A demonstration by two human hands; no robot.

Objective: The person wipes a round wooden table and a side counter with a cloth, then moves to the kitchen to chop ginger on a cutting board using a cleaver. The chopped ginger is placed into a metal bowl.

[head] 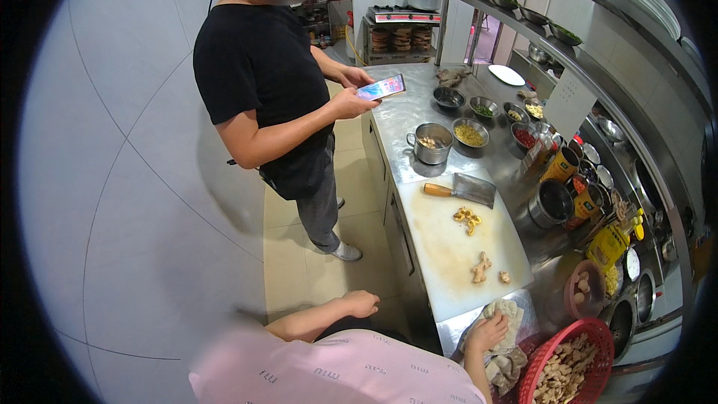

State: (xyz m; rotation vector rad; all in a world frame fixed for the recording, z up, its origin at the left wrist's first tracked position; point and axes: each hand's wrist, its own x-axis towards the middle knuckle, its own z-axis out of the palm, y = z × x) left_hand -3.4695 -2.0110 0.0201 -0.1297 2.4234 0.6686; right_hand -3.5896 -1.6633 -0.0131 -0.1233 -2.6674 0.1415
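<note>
My right hand (pixel 489 334) presses on a pale cloth (pixel 507 312), its fingers bent into the fabric, at the near edge of the steel counter. A second crumpled cloth (pixel 506 371) lies just below. Away from the counter, over the floor, my left hand (pixel 362 303) hangs with curled fingers and nothing visible in it. Beyond the cloth lies a white cutting board (pixel 437 247). On it are a ginger root (pixel 481 268), a small ginger piece (pixel 505 278), a cluster of yellow pieces (pixel 468 220) and a cleaver (pixel 474 189) with a wooden handle (pixel 437 189).
A red plastic basket (pixel 603 342) of ginger stands at my right, near a pink bowl (pixel 573 297). Behind the board are a steel pot (pixel 431 143) and several ingredient bowls (pixel 471 133). Across the counter's corner another person (pixel 263 67) holds a phone (pixel 382 87). Steel shelving (pixel 538 39) overhangs the right side.
</note>
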